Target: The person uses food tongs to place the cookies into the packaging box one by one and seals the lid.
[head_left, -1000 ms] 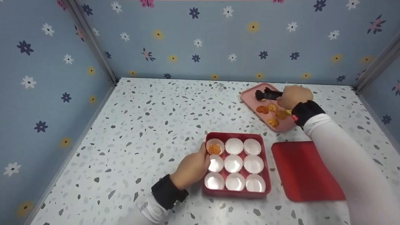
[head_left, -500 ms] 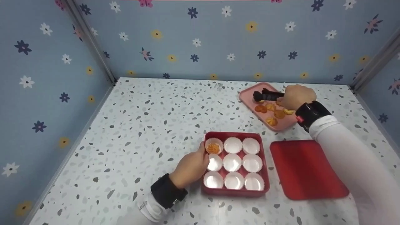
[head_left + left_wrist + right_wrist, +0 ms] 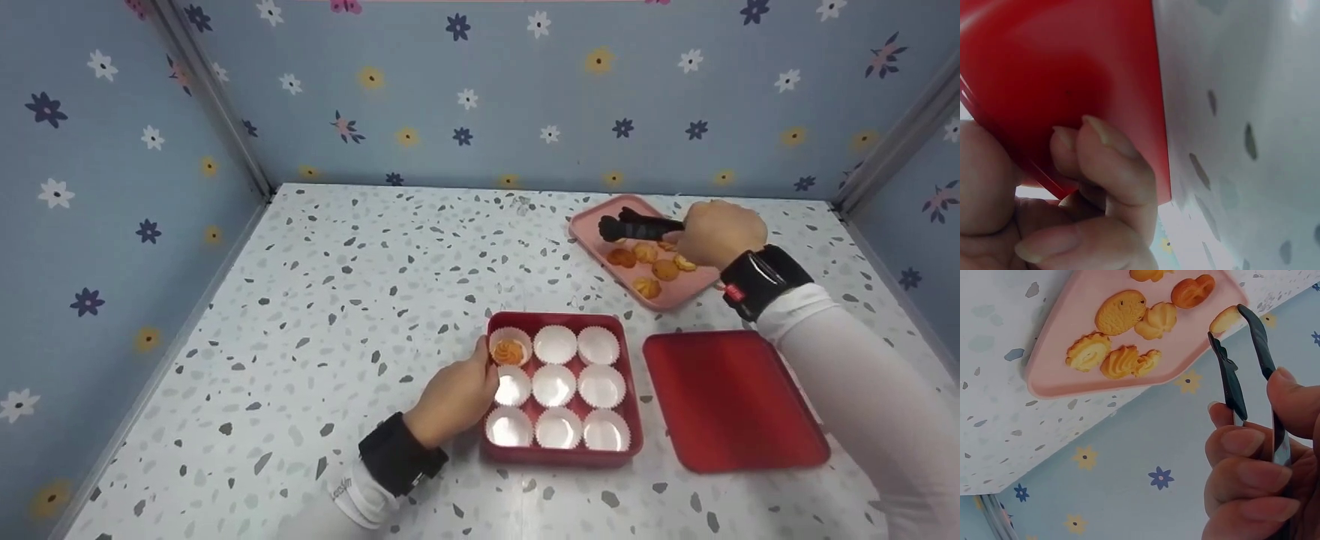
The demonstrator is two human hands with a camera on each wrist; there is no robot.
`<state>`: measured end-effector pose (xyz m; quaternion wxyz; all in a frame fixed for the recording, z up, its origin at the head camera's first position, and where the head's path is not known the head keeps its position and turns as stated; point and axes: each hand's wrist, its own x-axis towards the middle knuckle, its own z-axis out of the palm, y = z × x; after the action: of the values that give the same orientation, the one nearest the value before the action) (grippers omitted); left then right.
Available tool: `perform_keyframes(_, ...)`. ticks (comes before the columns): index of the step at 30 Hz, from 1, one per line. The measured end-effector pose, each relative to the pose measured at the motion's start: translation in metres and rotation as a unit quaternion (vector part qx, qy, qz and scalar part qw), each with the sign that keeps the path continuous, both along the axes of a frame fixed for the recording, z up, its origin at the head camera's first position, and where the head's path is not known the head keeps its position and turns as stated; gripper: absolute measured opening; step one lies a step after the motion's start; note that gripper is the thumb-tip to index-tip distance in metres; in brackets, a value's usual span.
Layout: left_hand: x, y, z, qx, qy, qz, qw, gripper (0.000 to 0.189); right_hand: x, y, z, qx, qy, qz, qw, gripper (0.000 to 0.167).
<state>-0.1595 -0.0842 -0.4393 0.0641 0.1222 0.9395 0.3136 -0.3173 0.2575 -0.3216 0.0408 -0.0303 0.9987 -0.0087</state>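
Note:
A red square box point(image 3: 561, 457) holds rows of white paper cups, and a piped cookie point(image 3: 508, 352) lies in its far-left cup. My left hand point(image 3: 457, 391) grips the box's left wall; its fingertips press the red side in the left wrist view. Over the pink tray point(image 3: 679, 295), my right hand point(image 3: 724, 232) holds black-tipped tongs point(image 3: 637, 229). In the right wrist view, the tong tips stand apart on either side of a pale cookie point(image 3: 1224, 319) at the tray's edge. Several other cookies, including a twisted one point(image 3: 1193, 291) and an oval one point(image 3: 1121, 313), lie on the tray.
A flat red lid point(image 3: 735, 405) lies right of the box, under the right forearm's side. The speckled white table point(image 3: 360, 300) is bounded by blue flowered panels point(image 3: 525, 82) at the back and sides.
The right hand and tongs have shifted slightly over the tray's far end. The whole head view has drifted a little. The left hand keeps its hold on the box.

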Motion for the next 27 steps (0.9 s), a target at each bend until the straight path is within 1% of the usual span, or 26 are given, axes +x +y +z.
perform_keyframes(4, 0.000, 0.000, 0.000, 0.000, 0.005, 0.000, 1.0000, 0.058, 0.013, 0.000, 0.010, -0.015, 0.006, 0.008, 0.9998, 0.045)
perform_keyframes(7, 0.000, 0.000, 0.000, 0.000, 0.014, -0.001, 0.9999, 0.058, 0.025, -0.002, 0.019, -0.011, 0.011, 0.025, 0.9996, 0.042)
perform_keyframes(11, 0.001, -0.001, 0.000, -0.001, 0.025, -0.004, 0.9997, 0.057, 0.049, -0.006, 0.030, -0.009, 0.034, 0.059, 0.9976, 0.035)
perform_keyframes(15, 0.001, -0.001, -0.001, -0.001, 0.025, -0.003, 0.9997, 0.057, 0.075, -0.015, 0.038, -0.009, 0.060, 0.089, 0.9942, 0.032)
perform_keyframes(20, 0.000, 0.000, -0.001, -0.005, 0.020, 0.001, 0.9998, 0.058, 0.106, -0.024, 0.039, -0.002, 0.095, 0.129, 0.9871, 0.031)
perform_keyframes(24, 0.000, 0.001, -0.001, -0.009, 0.013, 0.001, 0.9999, 0.058, 0.127, -0.029, 0.035, -0.002, 0.120, 0.153, 0.9810, 0.033)
perform_keyframes(27, 0.000, 0.001, 0.000, -0.011, 0.007, 0.003, 0.9999, 0.059, 0.141, -0.032, 0.031, -0.012, 0.130, 0.167, 0.9773, 0.029)
